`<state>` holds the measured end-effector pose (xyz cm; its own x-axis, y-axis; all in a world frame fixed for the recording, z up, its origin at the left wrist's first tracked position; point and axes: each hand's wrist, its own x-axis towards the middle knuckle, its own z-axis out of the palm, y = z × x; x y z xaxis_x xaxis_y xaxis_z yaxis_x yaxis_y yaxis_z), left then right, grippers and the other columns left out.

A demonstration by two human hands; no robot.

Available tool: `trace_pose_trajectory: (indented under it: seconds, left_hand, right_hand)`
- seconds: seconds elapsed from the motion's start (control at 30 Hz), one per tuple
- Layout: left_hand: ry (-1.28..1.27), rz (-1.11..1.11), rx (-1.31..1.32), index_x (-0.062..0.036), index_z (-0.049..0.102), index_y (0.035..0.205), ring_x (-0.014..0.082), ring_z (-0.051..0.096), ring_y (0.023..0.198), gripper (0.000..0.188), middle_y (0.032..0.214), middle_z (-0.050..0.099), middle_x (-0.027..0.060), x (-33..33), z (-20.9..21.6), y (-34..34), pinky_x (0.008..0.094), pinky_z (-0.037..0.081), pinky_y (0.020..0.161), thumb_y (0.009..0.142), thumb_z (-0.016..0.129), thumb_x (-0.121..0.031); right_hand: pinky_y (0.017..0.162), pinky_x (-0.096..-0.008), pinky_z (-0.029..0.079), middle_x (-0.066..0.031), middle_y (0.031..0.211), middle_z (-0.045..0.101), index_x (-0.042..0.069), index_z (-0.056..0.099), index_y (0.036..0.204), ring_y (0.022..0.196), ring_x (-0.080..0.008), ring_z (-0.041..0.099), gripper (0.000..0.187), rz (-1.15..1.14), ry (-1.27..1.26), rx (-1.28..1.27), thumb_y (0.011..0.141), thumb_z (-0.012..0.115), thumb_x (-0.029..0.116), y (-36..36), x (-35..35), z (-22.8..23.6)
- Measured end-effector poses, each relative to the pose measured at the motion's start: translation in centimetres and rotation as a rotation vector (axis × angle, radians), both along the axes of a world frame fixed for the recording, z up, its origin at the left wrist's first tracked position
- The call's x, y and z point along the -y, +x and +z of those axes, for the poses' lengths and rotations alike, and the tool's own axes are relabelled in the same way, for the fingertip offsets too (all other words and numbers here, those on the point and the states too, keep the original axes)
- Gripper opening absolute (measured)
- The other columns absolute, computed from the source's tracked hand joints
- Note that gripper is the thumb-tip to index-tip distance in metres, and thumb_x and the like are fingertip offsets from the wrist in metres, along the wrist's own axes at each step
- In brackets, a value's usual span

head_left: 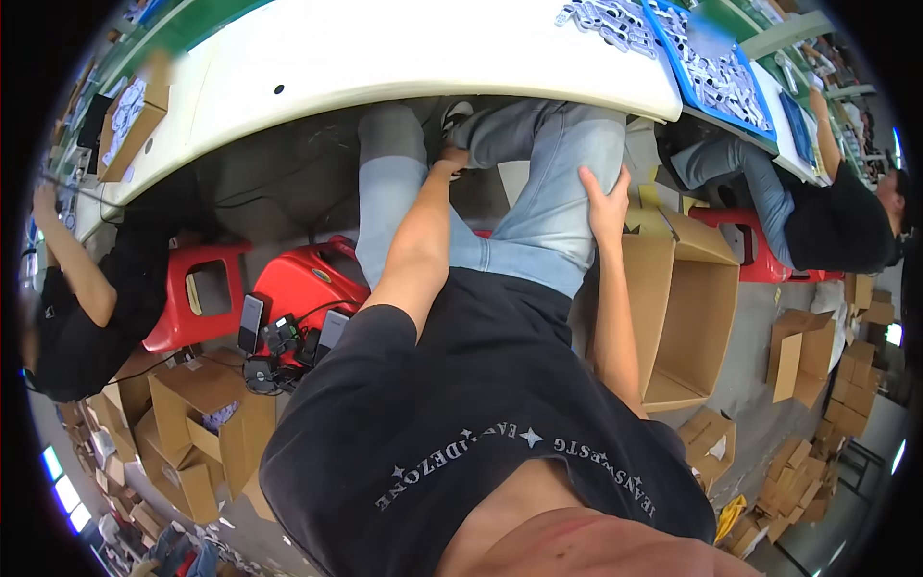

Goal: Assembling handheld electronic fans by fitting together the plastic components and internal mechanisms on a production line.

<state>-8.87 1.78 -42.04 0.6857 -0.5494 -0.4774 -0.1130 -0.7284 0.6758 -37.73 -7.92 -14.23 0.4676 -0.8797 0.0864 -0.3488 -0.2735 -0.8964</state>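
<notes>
My left hand [455, 157] reaches down between my legs to the ankle area, beside a black-and-white shoe [457, 115]. Its fingers are mostly hidden, so I cannot tell whether they grip anything. My right hand [607, 200] lies on my right leg in light blue jeans [550, 192], thumb apart from the fingers, holding nothing. That leg is bent inward under the edge of a white table [404, 58]. On the table, far from both hands, lies a pile of small grey-white parts [615, 27]. Beside the pile stands a blue tray [673, 60] full of similar parts.
A red stool [303, 279] to my left carries black devices and cables. Close to my right side stands an open cardboard box [697, 327]; more boxes [207, 423] sit behind on the left. Co-workers sit at both sides, near red stools [197, 293].
</notes>
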Motion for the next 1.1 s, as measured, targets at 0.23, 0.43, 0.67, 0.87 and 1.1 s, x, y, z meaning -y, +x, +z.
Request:
trace_pose_trajectory:
  seconds: [0.23, 0.43, 0.67, 0.87, 1.1]
  left_hand:
    - [-0.255, 0.378, -0.485, -0.0091, 0.047, 0.131, 0.0298, 0.064, 0.089, 0.056, 0.115, 0.059, 0.0127, 2.2, 0.3, -2.8, 0.0394, 0.053, 0.063, 0.083, 0.066, -0.031]
    - [0.071, 0.28, -0.649, -0.0091, 0.054, 0.127, 0.0279, 0.06, 0.103, 0.049, 0.12, 0.059, 0.0114, 2.0, -1.3, -1.4, 0.0387, 0.053, 0.07, 0.086, 0.064, -0.035]
    - [0.253, 0.103, -0.213, -0.0067, 0.056, 0.125, 0.0287, 0.055, 0.114, 0.048, 0.126, 0.056, 0.0144, 2.6, -1.7, -1.7, 0.0397, 0.046, 0.087, 0.086, 0.058, -0.035]
    - [0.332, 0.053, 0.264, -0.0036, 0.058, 0.124, 0.0296, 0.05, 0.124, 0.049, 0.134, 0.052, 0.0178, 1.7, -0.5, 0.7, 0.0406, 0.038, 0.104, 0.085, 0.051, -0.031]
    - [-0.441, 0.45, -0.37, -0.0005, 0.063, 0.087, 0.018, 0.061, 0.064, 0.023, 0.082, 0.063, 0.0086, 0.5, 9.1, 1.9, 0.0331, 0.05, 0.056, 0.087, 0.056, -0.022]
  right_hand:
    - [0.101, -0.0384, 0.037, -0.0285, 0.128, 0.05, -0.008, 0.035, 0.135, 0.119, -0.0347, 0.05, 0.087, -0.056, -0.112, -0.016, 0.075, 0.076, 0.039, -1.4, 0.8, -0.6]
    - [0.101, -0.0388, 0.037, -0.029, 0.128, 0.049, -0.008, 0.034, 0.136, 0.119, -0.0352, 0.05, 0.089, -0.012, -0.061, 0.003, 0.074, 0.077, 0.04, 0.0, 0.4, 0.2]
    - [0.104, -0.0421, 0.036, -0.0295, 0.136, 0.04, -0.006, 0.029, 0.14, 0.124, -0.0389, 0.045, 0.095, -0.055, -0.285, -0.198, 0.073, 0.077, 0.04, 0.4, 0.8, 0.9]
    - [0.104, -0.0429, 0.037, -0.0332, 0.137, 0.037, 0.002, 0.019, 0.147, 0.126, -0.0431, 0.042, 0.107, 0.141, -0.365, -0.389, 0.069, 0.077, 0.045, 4.2, 2.4, 2.1]
    - [0.103, -0.0427, 0.039, -0.0373, 0.136, 0.036, 0.004, 0.011, 0.149, 0.125, -0.0469, 0.042, 0.112, 0.262, -0.204, -0.778, 0.069, 0.07, 0.057, 8.8, 6.2, -6.6]
